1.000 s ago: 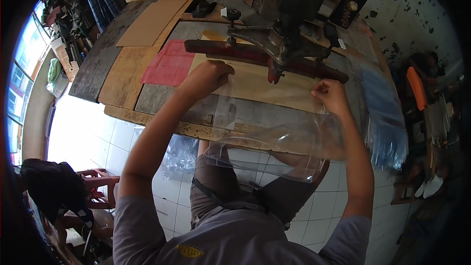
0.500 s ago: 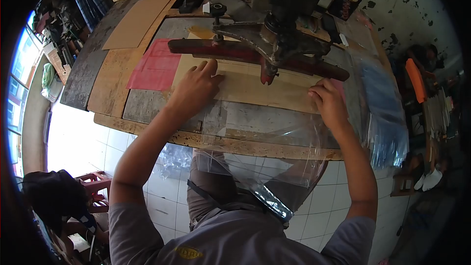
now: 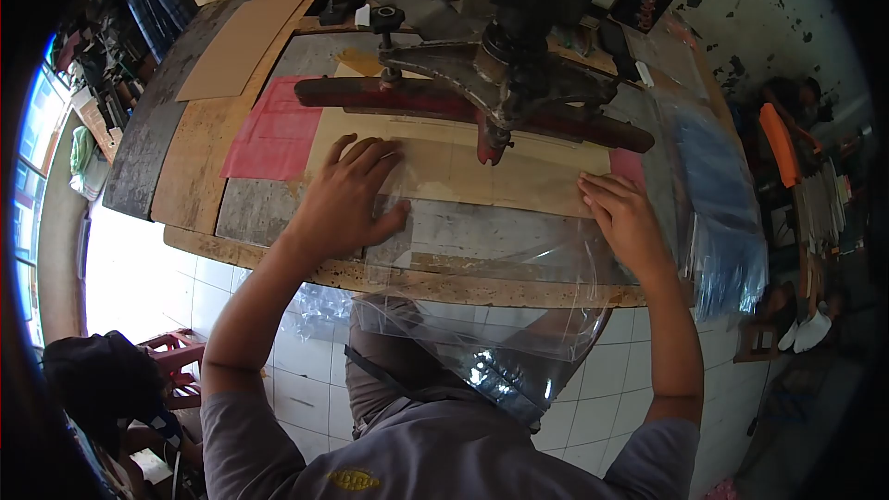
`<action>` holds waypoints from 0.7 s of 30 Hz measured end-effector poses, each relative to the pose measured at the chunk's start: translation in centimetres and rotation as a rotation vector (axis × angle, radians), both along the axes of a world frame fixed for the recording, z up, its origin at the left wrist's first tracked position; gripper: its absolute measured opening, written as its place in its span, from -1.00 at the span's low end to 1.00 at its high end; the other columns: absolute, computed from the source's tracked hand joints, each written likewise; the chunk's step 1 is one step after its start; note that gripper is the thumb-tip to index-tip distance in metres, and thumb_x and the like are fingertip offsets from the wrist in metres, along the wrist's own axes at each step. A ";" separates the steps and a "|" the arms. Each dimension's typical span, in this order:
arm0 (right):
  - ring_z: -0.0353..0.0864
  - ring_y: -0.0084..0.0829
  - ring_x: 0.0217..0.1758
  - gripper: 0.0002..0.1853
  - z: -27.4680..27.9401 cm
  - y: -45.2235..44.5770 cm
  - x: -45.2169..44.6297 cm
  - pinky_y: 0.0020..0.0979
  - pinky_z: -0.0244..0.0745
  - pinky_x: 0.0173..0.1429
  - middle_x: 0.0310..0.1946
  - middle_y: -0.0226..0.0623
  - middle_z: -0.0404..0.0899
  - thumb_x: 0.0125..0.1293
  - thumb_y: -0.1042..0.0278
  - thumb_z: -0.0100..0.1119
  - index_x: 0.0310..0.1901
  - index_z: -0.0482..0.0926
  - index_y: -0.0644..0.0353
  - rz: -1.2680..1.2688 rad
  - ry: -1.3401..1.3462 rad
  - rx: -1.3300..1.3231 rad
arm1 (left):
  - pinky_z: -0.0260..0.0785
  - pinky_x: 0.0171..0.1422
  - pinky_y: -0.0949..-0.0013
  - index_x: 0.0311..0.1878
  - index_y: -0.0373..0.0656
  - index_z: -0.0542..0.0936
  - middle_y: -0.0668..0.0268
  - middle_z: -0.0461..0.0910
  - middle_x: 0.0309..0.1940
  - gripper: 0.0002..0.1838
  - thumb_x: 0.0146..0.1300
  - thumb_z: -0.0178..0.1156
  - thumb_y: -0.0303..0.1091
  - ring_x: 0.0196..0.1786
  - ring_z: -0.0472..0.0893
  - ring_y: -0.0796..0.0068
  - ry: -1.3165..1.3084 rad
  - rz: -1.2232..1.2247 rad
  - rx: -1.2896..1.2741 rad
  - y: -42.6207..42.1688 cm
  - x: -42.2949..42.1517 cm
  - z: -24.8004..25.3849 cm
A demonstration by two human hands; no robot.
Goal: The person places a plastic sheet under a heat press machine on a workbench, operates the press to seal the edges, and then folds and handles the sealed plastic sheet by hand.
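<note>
A clear plastic sheet point(image 3: 505, 245) lies across the bench front and hangs over its edge toward my lap. My left hand point(image 3: 347, 190) rests over the left part of it, fingers spread and thumb apart, fingertips at the tan strip point(image 3: 500, 181). At the strip's right end, my right hand point(image 3: 625, 218) has thumb and fingers closed together at the sheet's edge; the exact grip is partly hidden. Above the strip, just beyond both hands, is the long dark red bar point(image 3: 398, 97) of a press. Red pieces show at the left point(image 3: 273, 130) and right.
A stack of clear bluish plastic sheets point(image 3: 722, 204) lies at the bench's right side. Cardboard point(image 3: 231, 51) covers the left side. The press head point(image 3: 528, 46) stands over the middle. A red stool point(image 3: 176, 361) is at lower left, and an orange object point(image 3: 780, 143) is at right.
My left hand has drawn back from the bar toward me, and its fingers have spread. My right hand stays near the strip's right end. The view has shifted slightly.
</note>
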State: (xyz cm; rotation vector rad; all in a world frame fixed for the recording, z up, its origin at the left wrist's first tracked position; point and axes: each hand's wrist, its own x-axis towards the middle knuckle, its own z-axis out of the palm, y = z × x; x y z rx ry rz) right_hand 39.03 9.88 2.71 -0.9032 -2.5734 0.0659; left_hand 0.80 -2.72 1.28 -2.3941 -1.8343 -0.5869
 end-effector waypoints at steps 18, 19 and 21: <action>0.66 -0.18 0.13 -0.62 -0.7 2.8 -0.4 -0.24 0.59 0.29 0.10 -0.19 0.74 0.20 0.59 0.18 0.06 0.74 0.32 0.023 -0.018 0.016 | 0.06 0.67 -0.10 0.27 -0.24 0.61 0.23 0.55 0.36 -0.23 0.18 0.42 0.20 0.49 0.43 0.17 0.065 0.041 -0.014 1.3 -0.5 0.3; 0.67 -0.18 0.13 -0.62 -0.7 3.1 -0.4 -0.25 0.59 0.29 0.10 -0.19 0.74 0.20 0.59 0.19 0.07 0.74 0.32 0.034 -0.020 0.029 | 0.06 0.67 -0.10 0.27 -0.24 0.61 0.23 0.55 0.36 -0.23 0.18 0.42 0.20 0.49 0.43 0.17 0.064 0.042 -0.013 1.5 -0.6 0.3; 0.67 -0.18 0.13 -0.63 -0.7 3.4 -0.6 -0.24 0.59 0.29 0.09 -0.18 0.74 0.21 0.60 0.20 0.06 0.73 0.32 0.038 -0.012 0.032 | 0.06 0.67 -0.10 0.27 -0.24 0.61 0.24 0.55 0.36 -0.23 0.19 0.41 0.20 0.48 0.43 0.17 0.062 0.044 -0.010 1.7 -0.7 0.2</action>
